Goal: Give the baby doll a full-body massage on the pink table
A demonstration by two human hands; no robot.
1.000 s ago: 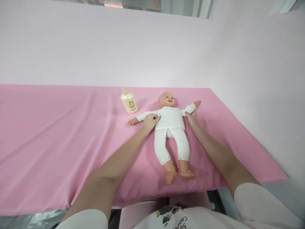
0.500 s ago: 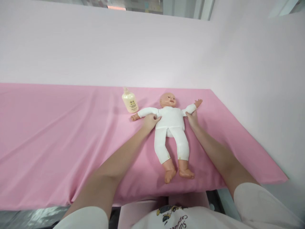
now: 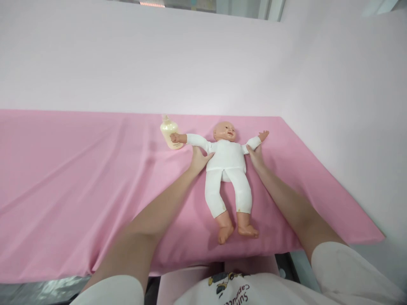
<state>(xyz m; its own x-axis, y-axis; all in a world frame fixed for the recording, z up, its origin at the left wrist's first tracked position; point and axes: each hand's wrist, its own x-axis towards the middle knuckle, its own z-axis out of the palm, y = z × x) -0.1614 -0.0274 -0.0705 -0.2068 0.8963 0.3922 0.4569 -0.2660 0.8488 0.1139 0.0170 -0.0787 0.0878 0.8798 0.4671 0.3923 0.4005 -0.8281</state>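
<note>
A baby doll [image 3: 226, 156] in a white cloth suit lies on its back on the pink sheet, its head away from me and its arms spread. My left hand [image 3: 199, 159] is at the doll's arm on the left, thumb by the armpit and fingers hidden under the sleeve, which is raised off the sheet. Around the doll's other upper arm my right hand [image 3: 256, 156] is closed, thumb on the sleeve. A pale yellow pump bottle [image 3: 169, 128] lies beyond the doll's left-side fist, which partly covers it.
The pink sheet [image 3: 79, 182] covers the table, with folds on the left. Behind it and along the right side rises a white wall [image 3: 190, 63]. The table's front edge is close to my body.
The doll's arm on the left has risen, its fist now in front of the bottle. My left hand has slid further under that arm. My right hand has hardly moved.
</note>
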